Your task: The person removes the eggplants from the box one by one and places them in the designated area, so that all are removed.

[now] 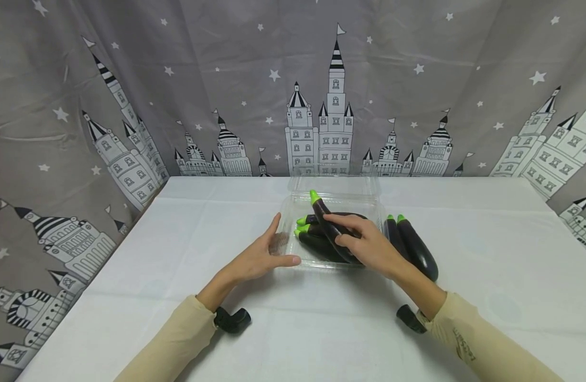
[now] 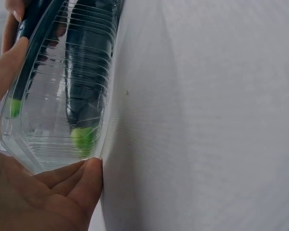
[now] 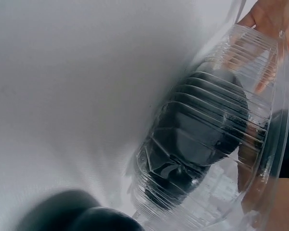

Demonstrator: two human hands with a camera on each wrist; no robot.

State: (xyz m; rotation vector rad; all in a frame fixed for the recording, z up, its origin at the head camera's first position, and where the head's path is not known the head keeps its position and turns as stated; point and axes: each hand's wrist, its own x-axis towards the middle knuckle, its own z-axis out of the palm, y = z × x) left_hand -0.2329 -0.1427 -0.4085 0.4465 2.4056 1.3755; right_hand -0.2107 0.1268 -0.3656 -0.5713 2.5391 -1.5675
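Gripping a long, dark purple eggplant with a bright green stem cap (image 1: 332,228) near its blunt lower end, the right hand (image 1: 369,245) has thumb and fingers curled round it, holding it tilted with the green cap raised toward the far edge of the table (image 1: 130,297). It hangs over a clear, ribbed plastic clamshell container (image 1: 333,199) that sits near the middle of the table, its lid standing open toward the far edge. Three more eggplants of the same kind (image 1: 317,236) lie inside, green caps toward the left. The left hand (image 1: 261,259) is flat and relaxed, its straight fingers pressed against the container's left wall; the left wrist view shows the fingertips (image 2: 89,185) touching the ribbed plastic.

The held eggplant looks smooth and glossy, so it is probably slippery; its rigid, even shape suggests a light, stiff piece that will not bend or bruise. A wrap round the thick lower half, as now, seems the surest hold. The thin container would likely slide or flex if nudged, so bracing its wall makes sense.

Two more such eggplants (image 1: 412,245) lie on the table just right of the container, partly behind the right wrist.
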